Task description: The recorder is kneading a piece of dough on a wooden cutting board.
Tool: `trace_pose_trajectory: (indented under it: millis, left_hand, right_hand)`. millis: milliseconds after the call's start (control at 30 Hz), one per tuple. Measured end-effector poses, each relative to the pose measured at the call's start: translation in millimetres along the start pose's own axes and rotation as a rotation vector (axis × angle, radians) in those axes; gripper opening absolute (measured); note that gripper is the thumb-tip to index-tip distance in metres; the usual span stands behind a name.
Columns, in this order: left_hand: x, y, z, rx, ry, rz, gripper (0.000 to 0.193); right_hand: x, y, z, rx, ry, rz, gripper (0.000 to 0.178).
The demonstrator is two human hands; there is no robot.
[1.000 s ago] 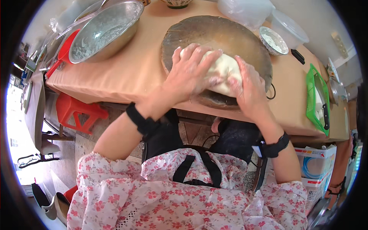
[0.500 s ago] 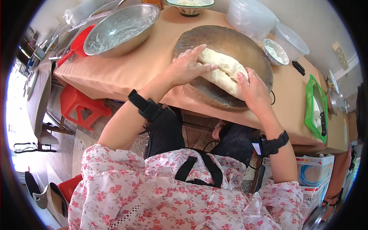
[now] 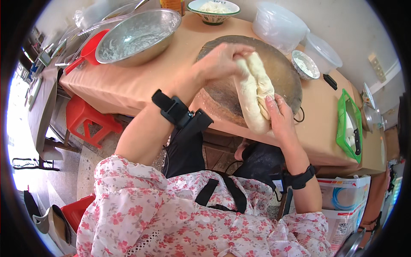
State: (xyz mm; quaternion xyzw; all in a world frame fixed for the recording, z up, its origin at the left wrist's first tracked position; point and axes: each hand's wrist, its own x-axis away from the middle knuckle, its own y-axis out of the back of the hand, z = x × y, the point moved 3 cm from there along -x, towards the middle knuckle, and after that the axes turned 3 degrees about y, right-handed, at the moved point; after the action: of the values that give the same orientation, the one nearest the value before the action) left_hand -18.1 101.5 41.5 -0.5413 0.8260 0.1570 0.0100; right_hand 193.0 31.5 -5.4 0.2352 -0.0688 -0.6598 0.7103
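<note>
A long, pale roll of dough point(image 3: 248, 100) with a lengthwise crease stands tilted above the round wooden board point(image 3: 281, 70), its lower end near the board's front edge. My left hand point(image 3: 224, 62) curls around the dough's far end, its fingers partly blurred by motion. Lower down, my right hand point(image 3: 281, 118) grips the dough's right side, with the thumb pressed near the crease. White flour or dough bits cling to the fingers of my right hand.
A floury metal basin point(image 3: 139, 38) and a red dipper point(image 3: 90, 49) stand at the left. A bowl of white food point(image 3: 214, 18) is at the back. To the right are a small flour bowl point(image 3: 305, 65), plastic tubs point(image 3: 280, 25) and a green basket point(image 3: 342, 124) holding a knife point(image 3: 357, 142).
The dough has turned from lying slanted across the board to a steeper, raised position. My left hand has shifted over its far end, while my right hand has moved slightly lower.
</note>
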Motion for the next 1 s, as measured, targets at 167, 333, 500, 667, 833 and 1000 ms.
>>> trace_pose_trajectory:
  millis: [167, 333, 500, 667, 833, 1000]
  left_hand:
    - [-21.1, -10.9, -7.2, -0.305, -0.1, -0.036, 0.056]
    - [-13.1, 6.7, 39.5, -0.409, 0.236, -0.157, 0.061]
    - [-9.1, 6.1, 28.8, -0.168, 0.433, -0.148, 0.074]
    - [-15.0, 9.6, 38.0, 0.083, 0.485, -0.101, 0.078]
    - [-22.6, -1.7, 35.6, 0.244, 0.502, -0.077, 0.083]
    - [-29.1, -4.5, 10.0, 0.25, 0.218, -0.095, 0.08]
  right_hand:
    - [1.1, 12.5, 17.1, 0.014, -0.101, 0.024, 0.053]
    - [-22.0, 34.7, 21.3, 0.329, -0.167, 0.314, 0.048]
    - [-60.9, 45.9, 25.1, 0.248, -0.11, 0.204, 0.045]
    - [-88.4, 17.7, 23.7, 0.123, -0.17, 0.36, 0.045]
    - [-94.0, 6.4, 25.3, 0.05, -0.273, 0.447, 0.043]
    - [-91.7, 20.9, 40.3, -0.036, -0.162, 0.38, 0.053]
